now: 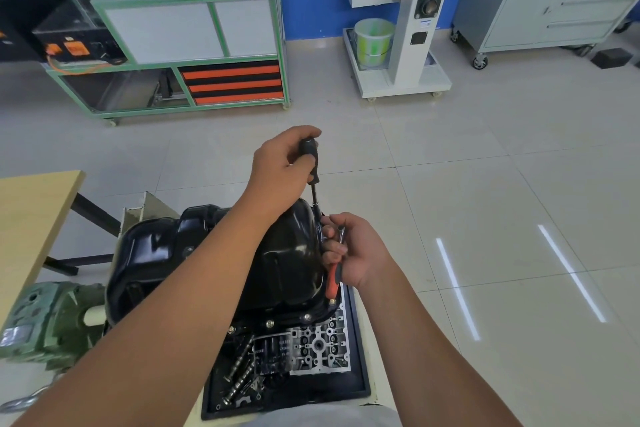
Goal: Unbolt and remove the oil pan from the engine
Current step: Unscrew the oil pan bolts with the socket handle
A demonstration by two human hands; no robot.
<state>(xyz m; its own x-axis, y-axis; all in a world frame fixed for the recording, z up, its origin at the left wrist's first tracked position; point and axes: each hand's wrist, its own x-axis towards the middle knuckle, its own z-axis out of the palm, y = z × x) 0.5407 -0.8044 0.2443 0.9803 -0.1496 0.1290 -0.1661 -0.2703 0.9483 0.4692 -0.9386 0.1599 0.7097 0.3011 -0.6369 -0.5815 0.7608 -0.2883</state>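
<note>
We see a glossy black oil pan, stamped metal with rounded bulges and a flanged rim, sitting bottom-up on the engine at lower centre. Small bolts with washers dot the near flange. The left forearm crosses over the pan and hides its middle.

Left hand is curled around the black, smooth handle of a long driver; its thin dark shaft runs down to the pan's far right edge. The tip is hidden behind the right hand's fingers, so we cannot tell what it engages.

Right hand grips a ratchet wrench with an orange-and-black handle and a metal neck showing between the fingers. Its head is covered by the hand.

Below the pan, a black tray holds a cast aluminium part with many round bores, ribbed camshafts and a black cylindrical oil filter. The filter carries pale lettering, too small to read.

At left, a dull green cast housing is cut off by the frame, beside a light wood tabletop. Floor is shiny pale tile with two bright light streaks. Farther back stand a green-framed bench with orange-and-black drawers, a white engine stand with a handwheel, and a grey cabinet on casters.
</note>
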